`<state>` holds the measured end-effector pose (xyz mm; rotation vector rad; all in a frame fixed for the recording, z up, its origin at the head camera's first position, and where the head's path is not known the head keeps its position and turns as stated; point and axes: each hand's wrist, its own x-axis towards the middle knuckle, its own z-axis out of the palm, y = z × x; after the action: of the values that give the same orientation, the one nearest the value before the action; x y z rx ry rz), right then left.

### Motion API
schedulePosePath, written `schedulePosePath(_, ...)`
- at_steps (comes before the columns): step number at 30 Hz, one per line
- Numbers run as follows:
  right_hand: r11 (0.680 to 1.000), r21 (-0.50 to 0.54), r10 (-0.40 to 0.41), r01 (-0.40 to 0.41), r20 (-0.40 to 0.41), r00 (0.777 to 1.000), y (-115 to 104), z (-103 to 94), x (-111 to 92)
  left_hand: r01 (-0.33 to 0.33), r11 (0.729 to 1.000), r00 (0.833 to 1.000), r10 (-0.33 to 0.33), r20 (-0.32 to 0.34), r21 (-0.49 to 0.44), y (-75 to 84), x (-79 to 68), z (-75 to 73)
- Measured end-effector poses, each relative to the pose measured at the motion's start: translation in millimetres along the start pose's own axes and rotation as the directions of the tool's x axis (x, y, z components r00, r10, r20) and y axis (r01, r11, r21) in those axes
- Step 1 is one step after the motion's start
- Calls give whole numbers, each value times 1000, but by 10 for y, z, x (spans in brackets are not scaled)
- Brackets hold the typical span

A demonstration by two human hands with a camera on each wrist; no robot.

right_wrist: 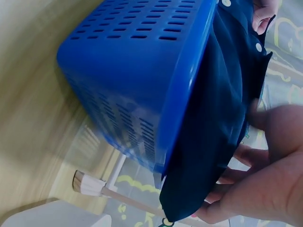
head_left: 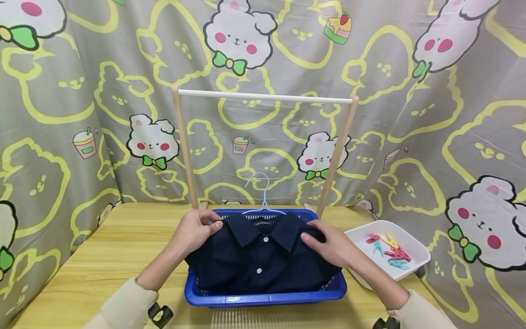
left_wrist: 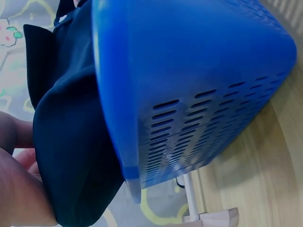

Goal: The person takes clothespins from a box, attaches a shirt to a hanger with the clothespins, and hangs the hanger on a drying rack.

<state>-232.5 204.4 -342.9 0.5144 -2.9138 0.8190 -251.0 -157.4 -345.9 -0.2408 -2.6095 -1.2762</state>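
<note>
A dark navy shirt point(head_left: 269, 260) with white buttons lies over the blue basket point(head_left: 267, 299), its collar toward the back. Out of its neck stands the hook of a white hanger point(head_left: 265, 194); the hanger's lower part is hidden inside the shirt. My left hand point(head_left: 199, 230) pinches the shirt at the shoulder on the left, thumb on top. At the opposite shoulder my right hand point(head_left: 330, 242) grips the cloth, thumb in front and fingers behind. In the right wrist view the fingers point(right_wrist: 236, 177) curl under the shirt's edge.
Behind the basket rises a wooden rack with a white crossbar point(head_left: 265, 96). To the right stands a white tray point(head_left: 423, 256) holding several coloured clothespins point(head_left: 396, 252). A patterned curtain point(head_left: 263, 55) closes off the back and sides of the wooden table point(head_left: 102, 256).
</note>
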Motion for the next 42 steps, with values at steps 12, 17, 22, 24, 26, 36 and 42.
schedulePosePath(12, 995, 61, 91, -84, -116, 989, 132, -7, 90, -68, 997, 997, 67, -22, -29, 42, 53, -71)
schedulePosePath(17, 982, 135, 152, -135, -122, 981, 154, -27, 122, -93, 995, 995, 92, -28, -41, 81, 77, -112)
schedulePosePath(22, 954, 241, 217, -178, -148, 965, 158, -27, 152, -98, 994, 995, 97, -13, -43, 100, 100, -139)
schedulePosePath(24, 939, 283, 247, -195, -160, 956, 158, -24, 160, -92, 995, 996, 92, 3, -41, 104, 106, -148)
schedulePosePath(26, 925, 318, 270, -209, -165, 949, 151, -19, 162, -87, 996, 996, 88, 25, -37, 108, 111, -161)
schedulePosePath(36, 928, 331, 260, -171, -246, 934, 110, -20, 159, -63, 998, 997, 64, 46, -10, 140, 129, -233)
schedulePosePath(42, 942, 296, 246, -161, -277, 929, 107, -30, 151, 18, 1000, 998, -18, 64, 4, 120, 107, -251)
